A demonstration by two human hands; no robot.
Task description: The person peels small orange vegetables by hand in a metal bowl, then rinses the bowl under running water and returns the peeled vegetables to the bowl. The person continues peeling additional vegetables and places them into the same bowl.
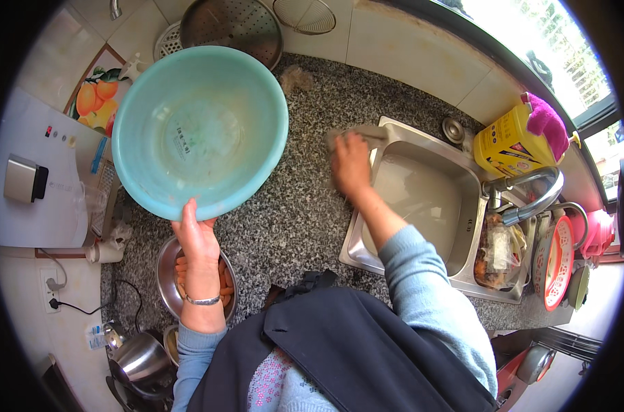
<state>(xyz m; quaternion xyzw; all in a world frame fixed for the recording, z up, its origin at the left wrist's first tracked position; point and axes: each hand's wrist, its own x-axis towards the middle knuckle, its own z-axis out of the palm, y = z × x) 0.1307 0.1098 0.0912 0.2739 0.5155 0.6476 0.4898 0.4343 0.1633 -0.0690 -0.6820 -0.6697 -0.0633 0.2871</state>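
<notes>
My left hand [196, 239] grips the near rim of a turquoise plastic basin [214, 149], thumb inside the wall. The basin is tilted so that its inside faces me, and it bears some writing on its bottom. Over at the sink's left rim, my right hand [351, 162] presses on a greyish cloth [366, 133]; it is slightly blurred. The cloth lies across the granite countertop [301, 216] and the corner of the stainless steel sink [420, 201], which holds cloudy water. Below my left wrist, a steel bowl [163, 268] of orange carrot-like pieces [224, 280] is partly hidden.
A chrome faucet [536, 211] arches over the small side basin, which holds scraps and a plastic bag [500, 247]. Behind it stands a yellow jug [507, 139] with a magenta cloth [548, 126]. A perforated steel steamer plate [232, 28] leans on the back wall.
</notes>
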